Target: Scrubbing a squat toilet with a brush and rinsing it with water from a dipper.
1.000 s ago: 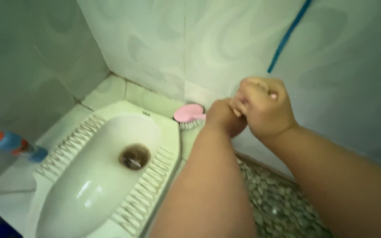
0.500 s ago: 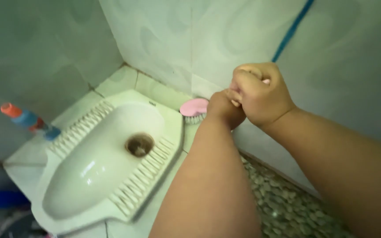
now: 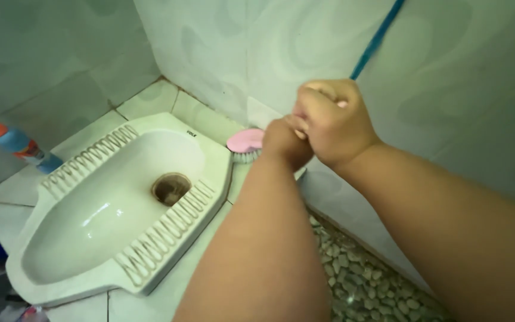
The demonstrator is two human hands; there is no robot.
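Above pink brush (image 3: 244,141), both hands (image 3: 314,128) still clasped; view shifted right.

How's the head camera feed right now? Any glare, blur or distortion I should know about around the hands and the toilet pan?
Head view: soft, even light, no hard shadows; a small glare patch on the wet bowl of the squat toilet. The left hand and right hand, clasped together, look slightly soft, forearms stretched by the wide lens. The pink brush and blue bottle are legible.
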